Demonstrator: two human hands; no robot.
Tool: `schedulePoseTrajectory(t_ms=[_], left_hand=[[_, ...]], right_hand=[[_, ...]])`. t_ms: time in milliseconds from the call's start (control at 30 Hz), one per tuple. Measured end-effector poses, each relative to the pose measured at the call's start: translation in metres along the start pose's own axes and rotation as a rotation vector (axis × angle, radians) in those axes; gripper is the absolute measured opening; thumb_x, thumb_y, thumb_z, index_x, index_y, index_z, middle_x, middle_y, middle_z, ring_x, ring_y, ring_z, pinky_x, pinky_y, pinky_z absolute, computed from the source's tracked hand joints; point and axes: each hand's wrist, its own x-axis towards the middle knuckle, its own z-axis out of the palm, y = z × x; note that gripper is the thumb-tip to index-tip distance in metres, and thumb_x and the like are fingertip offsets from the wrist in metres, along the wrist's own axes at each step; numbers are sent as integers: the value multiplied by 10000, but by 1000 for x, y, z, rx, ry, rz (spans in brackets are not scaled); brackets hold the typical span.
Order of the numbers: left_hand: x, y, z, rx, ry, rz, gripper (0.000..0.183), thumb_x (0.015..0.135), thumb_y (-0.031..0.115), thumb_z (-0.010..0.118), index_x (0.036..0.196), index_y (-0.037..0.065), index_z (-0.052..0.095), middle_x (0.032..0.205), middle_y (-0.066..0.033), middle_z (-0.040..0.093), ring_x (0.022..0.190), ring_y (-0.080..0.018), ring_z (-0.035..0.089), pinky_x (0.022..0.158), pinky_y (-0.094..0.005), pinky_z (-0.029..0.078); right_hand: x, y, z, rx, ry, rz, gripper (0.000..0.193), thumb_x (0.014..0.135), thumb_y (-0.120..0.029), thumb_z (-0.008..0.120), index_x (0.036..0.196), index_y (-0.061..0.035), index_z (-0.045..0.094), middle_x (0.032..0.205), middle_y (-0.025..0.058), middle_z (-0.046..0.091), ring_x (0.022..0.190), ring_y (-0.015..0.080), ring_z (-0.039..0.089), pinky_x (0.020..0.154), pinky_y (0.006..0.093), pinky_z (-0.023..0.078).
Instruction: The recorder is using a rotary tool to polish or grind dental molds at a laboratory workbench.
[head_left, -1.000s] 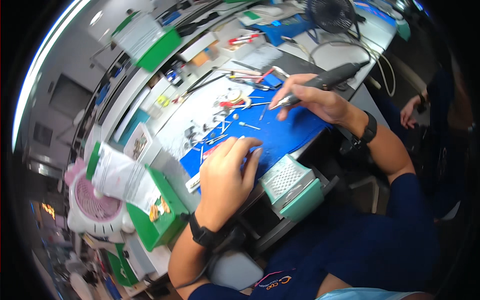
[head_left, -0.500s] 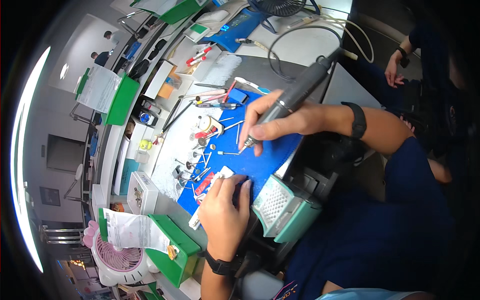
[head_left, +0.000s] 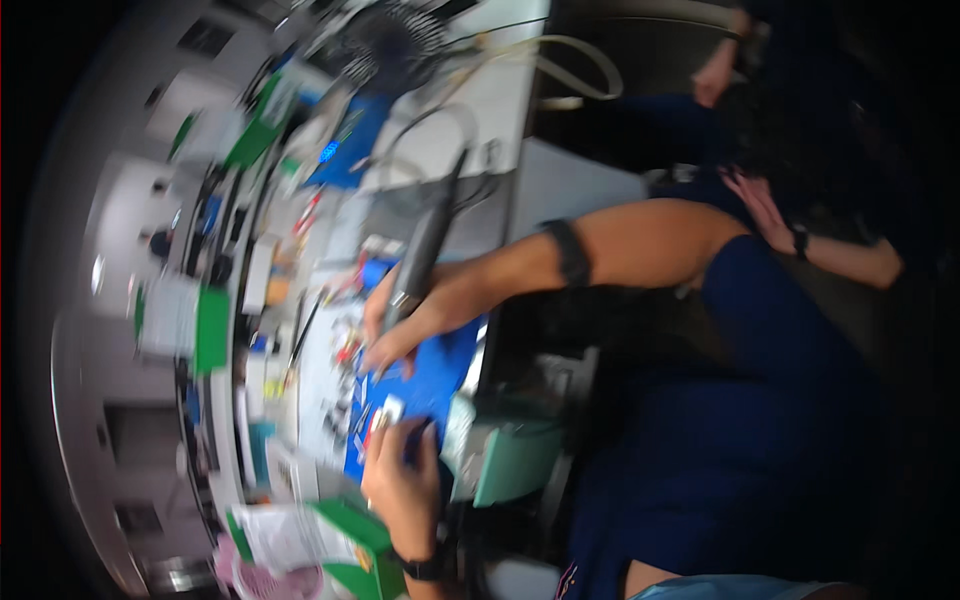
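My right hand is closed around a dark pen-shaped rotary handpiece, tilted with its cord end up and its tip down over the blue mat. Below it, my left hand is at the mat's near edge, fingers curled. Something dark blue shows between thumb and fingers, too blurred to name. Beside the hands lie several small metal rotary bits, smeared by motion. A small white piece lies just beyond the left fingertips.
A teal box stands beside the mat. Green bins with papers, one a green bin, line the bench. A black fan stands at the top and a pink fan at the bottom. A co-worker's hand shows at right.
The view has swung, so the bench and both hands sit further left and lower, with blur. The handpiece now stands more upright in my right hand. My left hand keeps its curl.
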Motion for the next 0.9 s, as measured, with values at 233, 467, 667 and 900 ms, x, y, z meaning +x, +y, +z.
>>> schedulePoseTrajectory(t_ms=[233,467,667,900], left_hand=[[0,-1,4,-35,-47,-28,112,825,58,728,930,38,697,798,-77,607,654,-210,582,582,-325,447],[-5,7,-1,-23,-49,-25,169,799,-38,629,955,5,677,828,-87,592,675,-203,549,570,-322,419],[-6,1,-7,-20,-96,-40,166,797,-39,636,953,2,675,819,-92,582,677,-209,552,553,-323,402],[-4,-8,-9,25,-104,27,103,817,-32,662,915,0,672,796,-99,595,679,-217,564,568,-328,410]], right_hand=[[-1,4,5,62,10,-68,366,884,-357,748,900,-2,662,788,82,697,737,151,710,689,270,545],[-2,7,4,59,12,-96,362,891,-355,743,913,-3,660,790,86,695,747,151,711,691,277,544],[0,6,5,90,6,-113,364,893,-350,740,940,3,666,804,87,697,755,155,712,703,285,552],[-1,5,4,33,36,-69,341,896,-335,739,937,-1,684,816,83,706,749,141,705,709,277,542]])
